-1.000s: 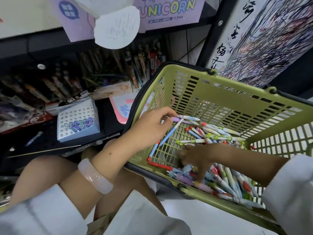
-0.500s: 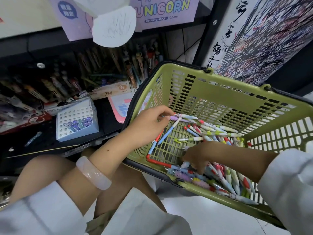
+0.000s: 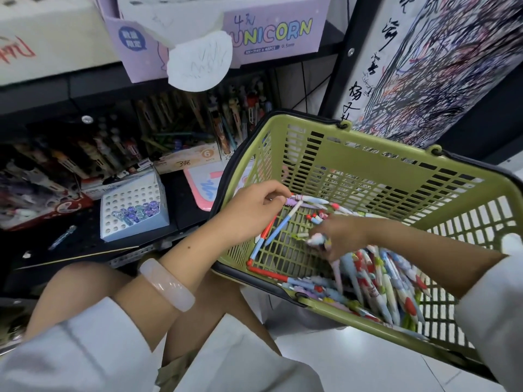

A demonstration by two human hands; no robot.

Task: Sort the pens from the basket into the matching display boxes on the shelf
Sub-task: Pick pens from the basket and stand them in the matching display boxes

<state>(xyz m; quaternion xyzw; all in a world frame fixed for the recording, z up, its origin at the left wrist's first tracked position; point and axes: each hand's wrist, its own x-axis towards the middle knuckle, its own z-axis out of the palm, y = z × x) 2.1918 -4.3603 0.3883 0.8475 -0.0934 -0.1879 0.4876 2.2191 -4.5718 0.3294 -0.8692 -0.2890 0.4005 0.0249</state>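
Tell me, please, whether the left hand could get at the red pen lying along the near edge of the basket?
Probably yes. The red pen lies uncovered on the basket floor, just below the left hand, though that hand already holds pens.

**Colours and patterns around the olive-green basket**

The basket is moulded in olive green with a black rim. Inside it, pens are seen in white, pale blue and red, some printed with red hearts. Left of the basket, a pale blue display box is dotted with white holes. Above the basket, a lilac box is lettered in pastel colours
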